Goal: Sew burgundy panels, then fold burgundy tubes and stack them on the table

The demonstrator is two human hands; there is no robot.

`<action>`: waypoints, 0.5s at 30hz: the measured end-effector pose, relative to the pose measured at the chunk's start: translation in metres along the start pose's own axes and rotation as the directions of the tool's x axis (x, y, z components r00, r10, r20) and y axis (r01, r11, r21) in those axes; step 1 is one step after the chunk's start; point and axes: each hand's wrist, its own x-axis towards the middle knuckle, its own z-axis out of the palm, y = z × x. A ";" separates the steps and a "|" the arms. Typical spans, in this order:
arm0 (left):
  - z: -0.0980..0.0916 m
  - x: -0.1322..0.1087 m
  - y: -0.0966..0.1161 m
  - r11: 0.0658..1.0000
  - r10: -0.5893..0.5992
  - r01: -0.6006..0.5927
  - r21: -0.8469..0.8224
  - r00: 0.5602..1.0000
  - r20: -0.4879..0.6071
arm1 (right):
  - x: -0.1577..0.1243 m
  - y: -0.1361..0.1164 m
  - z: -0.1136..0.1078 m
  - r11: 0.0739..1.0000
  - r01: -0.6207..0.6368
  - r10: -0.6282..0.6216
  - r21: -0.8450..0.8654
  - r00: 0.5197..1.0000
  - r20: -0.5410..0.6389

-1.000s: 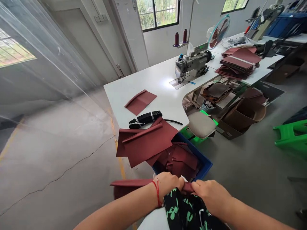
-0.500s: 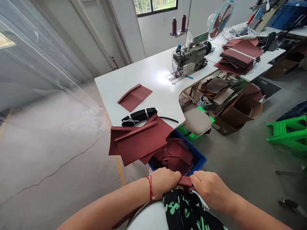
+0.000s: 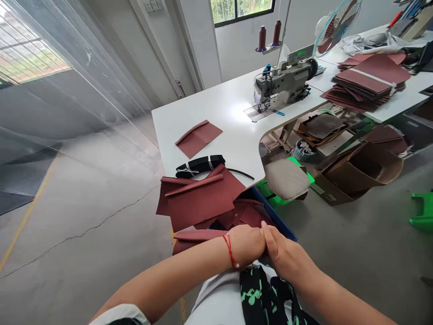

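Left hand [image 3: 248, 243] and right hand [image 3: 286, 255] meet knuckle to knuckle above the lap, probably to steady a fold between them. The left grip is closed on a long dark-red leatherette piece [image 3: 198, 238] that juts leftward, just above the blue plastic bin [image 3: 282, 224]. The right grip is curled shut, its contents hidden.

The dark red folded sheet [image 3: 196, 235] looks matt and a bit grainy, like soft leather, and so do the flat dark red sheets [image 3: 203, 203]. The white table top [image 3: 216, 113] is smooth with a soft shine. The blue bin [image 3: 278, 221] is plastic. The grey sewing machine [image 3: 284, 83] is metal. The grey concrete floor [image 3: 84, 212] is dull and cracked. The clear hanging strips [image 3: 67, 76] are glossy plastic.
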 end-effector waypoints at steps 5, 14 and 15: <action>0.000 -0.055 -0.048 0.988 -0.124 0.131 0.084 0.989 -0.082 | 0.006 -0.009 0.024 0.999 0.032 -0.033 0.009 0.996 0.083; -0.002 -0.081 -0.027 0.998 -0.060 0.061 0.006 0.994 -0.095 | -0.007 -0.030 0.035 0.920 -0.020 -0.015 0.391 0.996 0.087; -0.007 -0.082 -0.027 0.999 -0.041 0.043 0.011 0.994 -0.104 | -0.010 -0.027 0.031 0.921 -0.036 0.004 0.388 0.997 0.083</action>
